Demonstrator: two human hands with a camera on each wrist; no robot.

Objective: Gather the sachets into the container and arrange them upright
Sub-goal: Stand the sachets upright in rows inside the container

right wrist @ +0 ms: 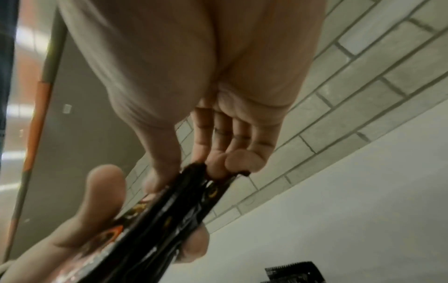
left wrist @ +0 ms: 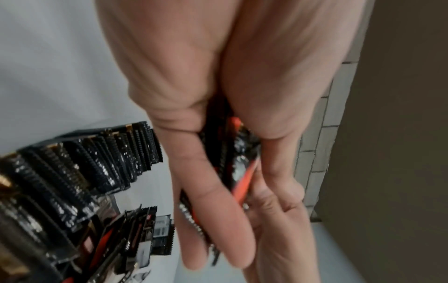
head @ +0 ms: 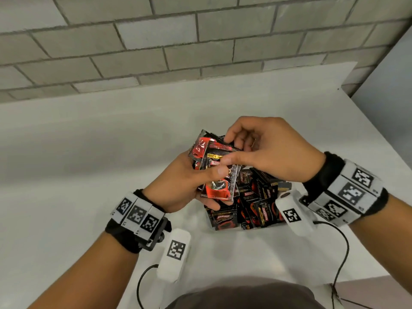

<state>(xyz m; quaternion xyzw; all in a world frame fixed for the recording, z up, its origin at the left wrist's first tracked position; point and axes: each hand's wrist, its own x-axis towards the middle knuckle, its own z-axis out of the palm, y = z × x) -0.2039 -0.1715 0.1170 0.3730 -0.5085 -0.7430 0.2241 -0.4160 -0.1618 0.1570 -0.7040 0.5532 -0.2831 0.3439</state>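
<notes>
A: What is on the wrists?
B: A black band [head: 124, 235] on the left, another black band [head: 330, 172] on the right, each ringed with white blocks printed with black square codes
A: Anything else?
B: White tagged pods under each wrist, thin black cables [head: 341, 259] trailing, and bare forearms

Glossy, crinkled foil with serrated edges is seen on the sachets [head: 215, 170]. A smooth, matt white surface is shown by the desk [head: 89, 152]. Behind the desk, rough, matt grey brick is seen on the wall [head: 156, 41].
</notes>
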